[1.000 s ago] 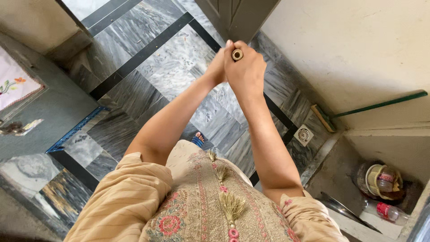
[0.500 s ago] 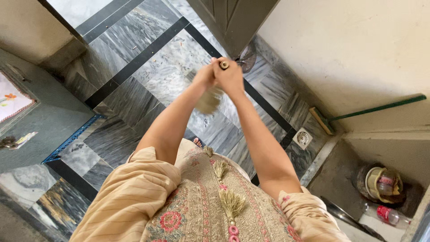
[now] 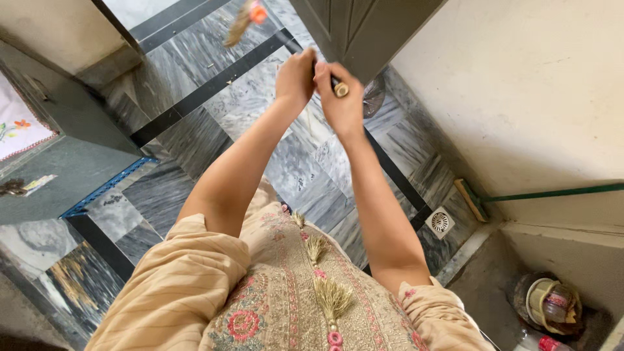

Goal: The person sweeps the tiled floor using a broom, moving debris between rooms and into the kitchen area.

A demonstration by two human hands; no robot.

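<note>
Broom: a long stick (image 3: pixel 311 62) with a dark shaft and a pale round end cap; its head (image 3: pixel 242 21) is a blurred straw-coloured tuft with an orange-red band, up near the top edge, above the grey marble floor (image 3: pixel 299 162).
Where: the stick runs from the hands toward the top left, in front of the dark door (image 3: pixel 354 29).
Left hand (image 3: pixel 296 79): fingers wrapped tight around the stick, on the far side from the cap.
Right hand (image 3: pixel 341 104): fingers closed on the stick just beside the cap; the two hands touch each other.
Count, brooms: one in the hands, and one brush (image 3: pixel 473 199) with a green handle lying against the wall at the right.
Count, drains: one round white drain (image 3: pixel 440 221) in the floor, near the brush.
Count, other: one basket (image 3: pixel 551 304) with things inside in the lower right corner, and one bottle (image 3: pixel 543 343) with a red label beside it.
</note>
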